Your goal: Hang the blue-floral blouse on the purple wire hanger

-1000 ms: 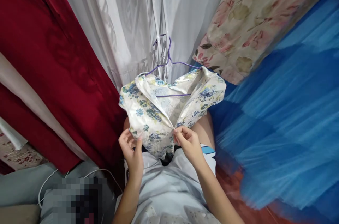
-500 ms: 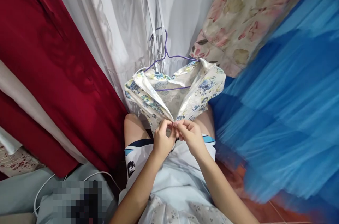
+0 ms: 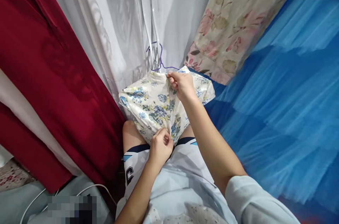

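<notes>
Both hands (image 3: 161, 146) (image 3: 183, 84) pinch floral cloth (image 3: 153, 102) over thighs (image 3: 131, 135) amid hanging fabrics (image 3: 63, 72).

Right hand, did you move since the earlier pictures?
Yes, the right hand has moved up the blue-flowered garment, closer to the purple hanger above it.

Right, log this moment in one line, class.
left fingers: pinch blue-floral garment, low on seam; right fingers: pinch seam top; purple hanger: showing above garment

PLACE: I'm among hanging clothes, home or shop unclear | SIGNS: red cloth (image 3: 60, 61), white cloth (image 3: 182, 1), floral fabric (image 3: 225, 26), blue tulle (image 3: 288, 104)
</notes>
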